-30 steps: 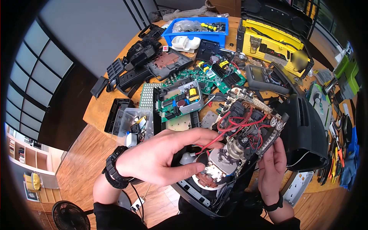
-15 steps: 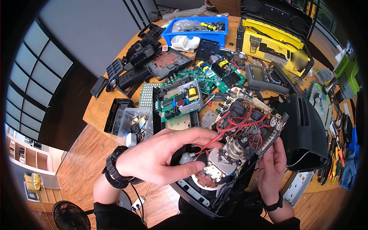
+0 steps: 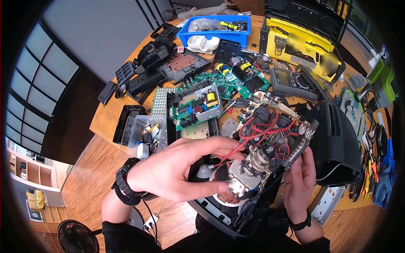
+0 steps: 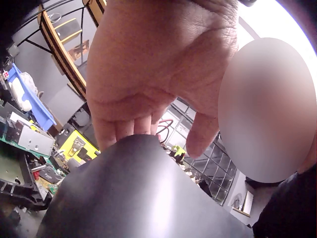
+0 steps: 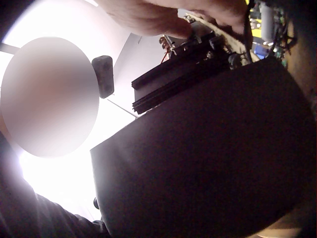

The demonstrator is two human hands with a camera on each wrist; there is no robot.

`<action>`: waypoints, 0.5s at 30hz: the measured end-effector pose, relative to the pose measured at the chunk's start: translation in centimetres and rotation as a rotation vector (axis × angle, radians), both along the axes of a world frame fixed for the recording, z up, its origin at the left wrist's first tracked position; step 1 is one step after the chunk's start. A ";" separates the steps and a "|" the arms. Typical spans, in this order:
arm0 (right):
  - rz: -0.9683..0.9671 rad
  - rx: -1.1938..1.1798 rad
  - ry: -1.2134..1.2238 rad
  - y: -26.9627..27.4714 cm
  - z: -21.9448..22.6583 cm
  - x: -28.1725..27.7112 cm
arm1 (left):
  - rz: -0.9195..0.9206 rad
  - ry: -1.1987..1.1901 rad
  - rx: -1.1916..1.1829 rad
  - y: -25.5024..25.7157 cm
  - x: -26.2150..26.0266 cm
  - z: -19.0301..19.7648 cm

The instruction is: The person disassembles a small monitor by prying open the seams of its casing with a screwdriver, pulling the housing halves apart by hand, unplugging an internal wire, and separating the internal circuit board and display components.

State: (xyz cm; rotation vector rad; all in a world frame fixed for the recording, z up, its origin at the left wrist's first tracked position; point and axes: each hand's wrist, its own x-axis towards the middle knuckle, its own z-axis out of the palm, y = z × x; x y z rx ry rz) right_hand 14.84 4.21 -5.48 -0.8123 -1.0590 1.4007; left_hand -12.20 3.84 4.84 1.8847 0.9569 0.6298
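An opened CRT set [image 3: 274,130] rests over the lap, tilted, its circuit board, red wires and black frame exposed. My left hand [image 3: 181,168] reaches across from the left and holds the deflection yoke [image 3: 247,177]; the thumb rests on its pale plastic and the fingertips are partly hidden behind it. A grey rubber cup [image 3: 205,170] with a red lead sits beneath that palm. At the other side my right hand [image 3: 298,185] grips the board's edge between thumb and fingers. In the left wrist view, my left hand [image 4: 158,74] arches over a smooth dark surface [image 4: 148,193].
A black rear cover [image 3: 337,143] stands close to the right hand. Behind lie circuit boards [image 3: 244,82], a multimeter [image 3: 291,82], a yellow toolbox [image 3: 310,63] and a blue bin [image 3: 213,40]. A clear box [image 3: 135,133] of parts is at left, several hand tools [image 3: 371,164] at right.
The left thumb has slid slightly down and right on the yoke. The bench has shifted a little left and up in view. The right hand keeps its grip.
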 end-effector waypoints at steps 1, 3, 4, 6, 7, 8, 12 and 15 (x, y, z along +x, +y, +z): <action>0.025 0.007 -0.008 0.0 -0.2 0.2 | -0.001 -0.001 -0.001 0.0 0.0 -0.1; 0.037 0.017 0.001 0.0 -0.3 0.2 | 0.022 0.028 0.002 0.0 0.2 -0.3; 0.046 0.028 0.009 0.0 -0.2 0.2 | 0.014 0.023 -0.001 0.0 0.3 -0.3; 0.036 -0.002 -0.002 -0.1 0.1 0.0 | 0.031 0.074 0.031 -0.1 0.4 -0.1; 0.035 -0.010 -0.008 -0.1 0.2 0.0 | 0.047 0.068 0.037 -0.2 0.5 -0.1; 0.029 -0.010 -0.014 -0.1 0.4 -0.2 | 0.053 0.065 0.036 -0.3 0.6 0.0; 0.037 -0.008 -0.068 0.0 1.3 -0.4 | 0.066 0.066 -0.007 -0.2 0.7 0.2; 0.041 0.033 -0.045 0.1 1.0 -0.4 | 0.058 0.085 0.005 0.0 0.8 0.2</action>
